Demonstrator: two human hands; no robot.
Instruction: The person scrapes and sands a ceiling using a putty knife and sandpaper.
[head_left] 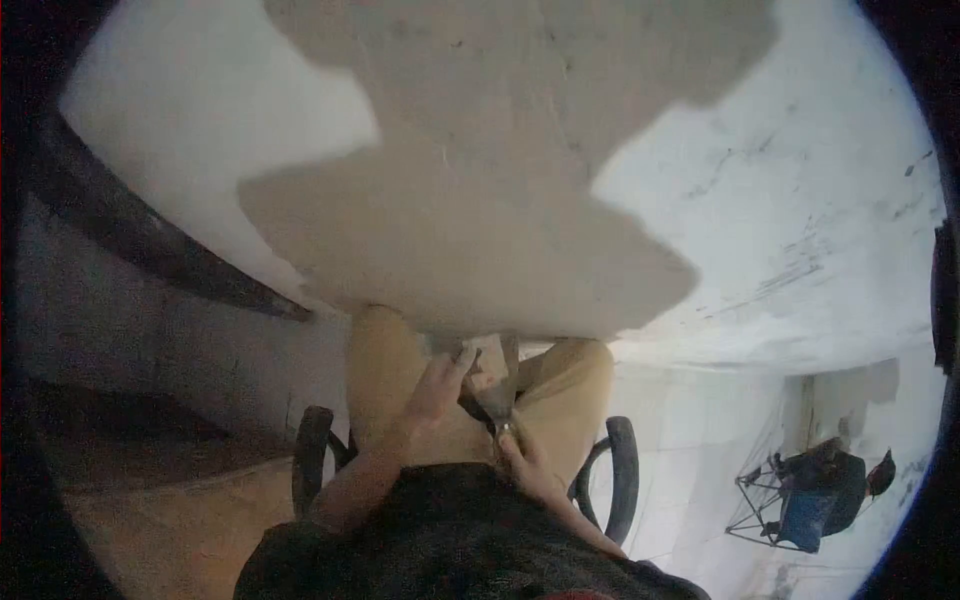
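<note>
Over my lap, my right hand (525, 462) is closed round the handle of what looks like a putty knife. Its grey, widening blade (495, 398) points away from me, between my knees. My left hand (437, 385) grips the left side of a pale, flat, roughly square piece (487, 362) with a darker mark on it. This piece overlaps the far end of the blade. I cannot tell what the pale piece is.
I sit in a chair with black armrests (622, 470) on both sides. Close before my knees rises a white wall (760, 200) with a large grey-beige area (470, 220). A dark band (150, 235) runs at left. Behind right, a person (850, 490) sits on a folding chair (775, 510).
</note>
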